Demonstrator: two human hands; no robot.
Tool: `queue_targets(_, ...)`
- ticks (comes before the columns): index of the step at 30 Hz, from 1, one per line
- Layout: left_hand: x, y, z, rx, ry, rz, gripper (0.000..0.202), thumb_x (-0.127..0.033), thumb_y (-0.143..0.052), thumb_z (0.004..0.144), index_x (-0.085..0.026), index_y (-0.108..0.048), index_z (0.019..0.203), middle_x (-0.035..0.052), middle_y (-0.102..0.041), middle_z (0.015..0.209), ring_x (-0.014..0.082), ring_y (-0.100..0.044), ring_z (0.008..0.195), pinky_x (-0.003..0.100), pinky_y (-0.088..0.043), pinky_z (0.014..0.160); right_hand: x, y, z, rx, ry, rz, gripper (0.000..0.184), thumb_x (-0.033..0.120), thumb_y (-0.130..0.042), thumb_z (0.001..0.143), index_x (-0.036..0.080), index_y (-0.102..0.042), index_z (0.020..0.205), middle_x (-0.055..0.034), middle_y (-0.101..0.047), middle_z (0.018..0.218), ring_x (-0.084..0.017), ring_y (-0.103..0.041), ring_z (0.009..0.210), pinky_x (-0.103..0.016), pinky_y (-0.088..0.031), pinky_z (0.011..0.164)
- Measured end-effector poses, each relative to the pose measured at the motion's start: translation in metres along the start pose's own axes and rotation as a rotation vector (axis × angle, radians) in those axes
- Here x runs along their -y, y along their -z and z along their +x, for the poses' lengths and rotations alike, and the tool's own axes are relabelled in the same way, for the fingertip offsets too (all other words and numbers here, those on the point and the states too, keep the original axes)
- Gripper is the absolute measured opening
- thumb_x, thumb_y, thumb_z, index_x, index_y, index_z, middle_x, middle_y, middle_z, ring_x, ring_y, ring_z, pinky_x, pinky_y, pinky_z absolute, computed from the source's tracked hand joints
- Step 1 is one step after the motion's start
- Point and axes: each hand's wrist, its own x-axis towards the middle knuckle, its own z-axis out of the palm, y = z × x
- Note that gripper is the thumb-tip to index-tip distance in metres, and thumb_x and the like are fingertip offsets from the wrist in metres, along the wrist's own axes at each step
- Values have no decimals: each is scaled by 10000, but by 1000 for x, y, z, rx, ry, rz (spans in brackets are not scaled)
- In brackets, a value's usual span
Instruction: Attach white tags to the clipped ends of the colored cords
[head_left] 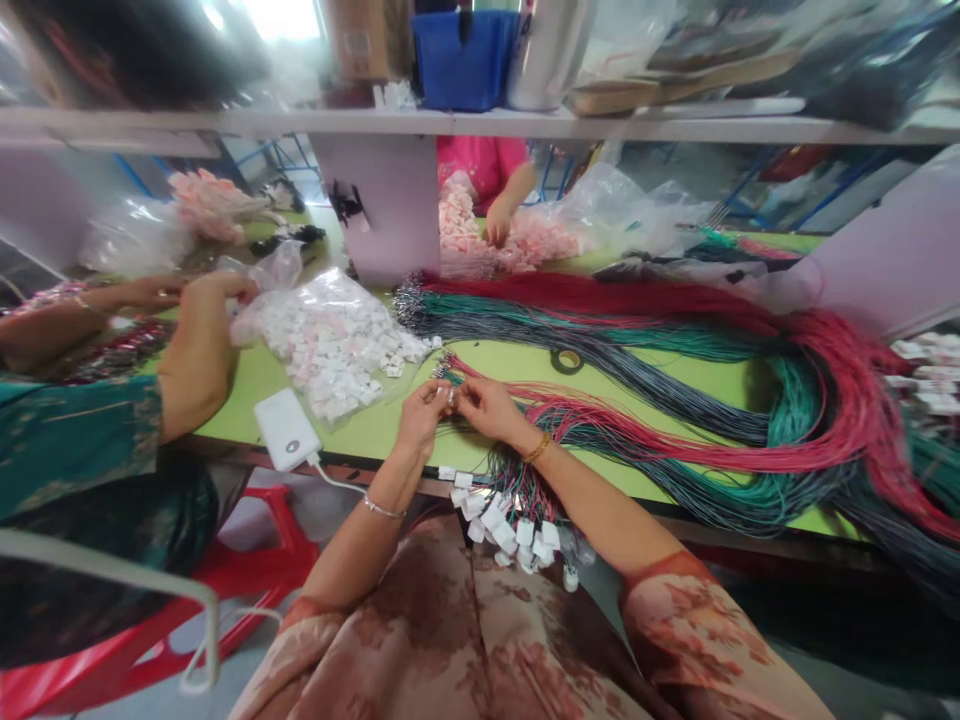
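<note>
Pinching a small pale piece in a nearly closed grip, the left hand and right hand meet at frame centre, just below red wires running rightward, nearer the right hand.

The green table bears 1 tape roll; left of it, white connectors, apparently bagged; behind it, wires.

Small whitish piece (mostly hidden) between the fingers, near red wires
</note>
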Motion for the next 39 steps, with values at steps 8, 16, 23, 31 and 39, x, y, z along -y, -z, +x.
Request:
queue_targets(8, -12, 14, 5, -9, 104, 76, 201, -198, -774, 619, -124, -693, 787, 7, -629, 642, 54, -507, 524, 184, -396, 521, -19, 20, 16, 156, -160, -580, 174, 276, -528, 867, 172, -656, 921, -88, -676, 929, -182, -571, 791, -257, -327, 642)
queue_targets(16, -1, 9, 10, 9, 108, 24, 201, -209, -763, 647, -118, -690, 812, 47, -684, 756, 61, -537, 588, 194, -421, 570, -27, 23, 15, 116, -180, -515, 207, 285, -431, 941, 158, -594, 961, -91, -685, 865, -176, -554, 715, -264, -313, 637)
queue_targets(23, 10, 10, 17, 9, 139, 27, 188, -197, -763, 659, -125, -693, 817, 63, -696, 813, 80, -567, 641, 209, -436, 595, -17, 17, 32, 40, -74, -214, 171, 290, -496, 860, 170, -559, 756, -4, -581, 666, -127, -458, 592, -243, -294, 582)
queue_targets(31, 5, 8, 8, 48, 96, -30, 202, -219, -769, 652, -136, -688, 817, 21, -660, 748, 71, -554, 648, 194, -426, 609, 4, 1, 51, 62, -36, 315, 168, 337, -548, 755, 171, -549, 729, 22, -560, 650, -105, -469, 573, -233, -368, 575)
queue_targets(39, 7, 7, 11, 118, 69, -183, 147, -175, -721, 735, -157, -646, 861, 46, -703, 870, 89, -574, 675, 217, -446, 623, -3, 22, 14, -1, -120, 289, 204, 354, -621, 692, 155, -598, 724, 26, -558, 630, -85, -407, 561, -222, -334, 551)
